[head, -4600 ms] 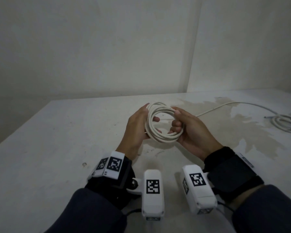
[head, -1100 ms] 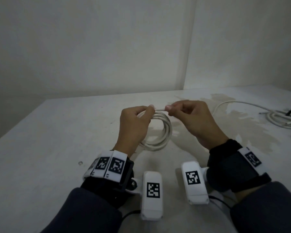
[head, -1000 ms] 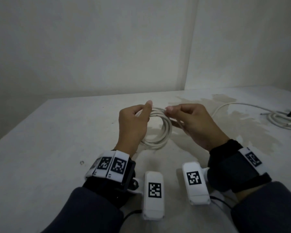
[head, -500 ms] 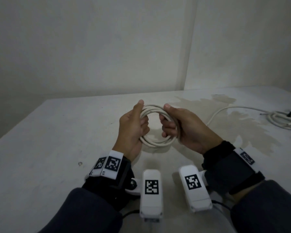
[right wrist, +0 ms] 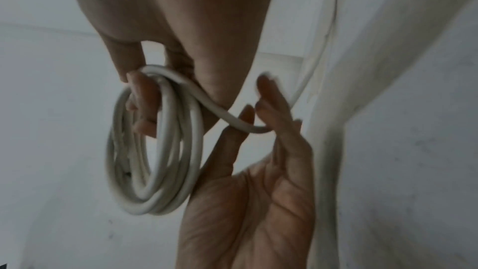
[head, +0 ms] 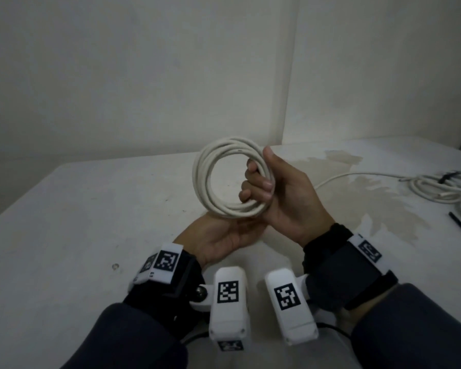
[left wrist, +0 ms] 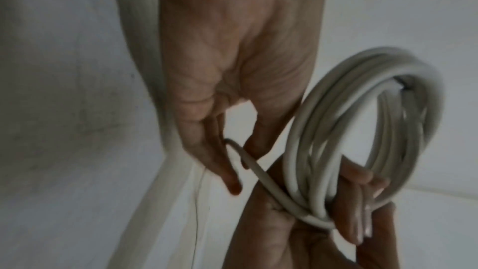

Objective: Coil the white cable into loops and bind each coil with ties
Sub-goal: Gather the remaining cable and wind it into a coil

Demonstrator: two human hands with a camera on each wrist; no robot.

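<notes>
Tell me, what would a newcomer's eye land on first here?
First, the white cable coil, held upright above the table in the middle of the head view, the right hand gripping its right side. Just beneath it, the left hand lies palm up, a loose strand running through its fingers. More coils lie at the far right.

My right hand [head: 285, 198] grips the upright white cable coil [head: 230, 179] above the counter [head: 91, 209]; my left hand [head: 224, 235] lies open beneath.
</notes>
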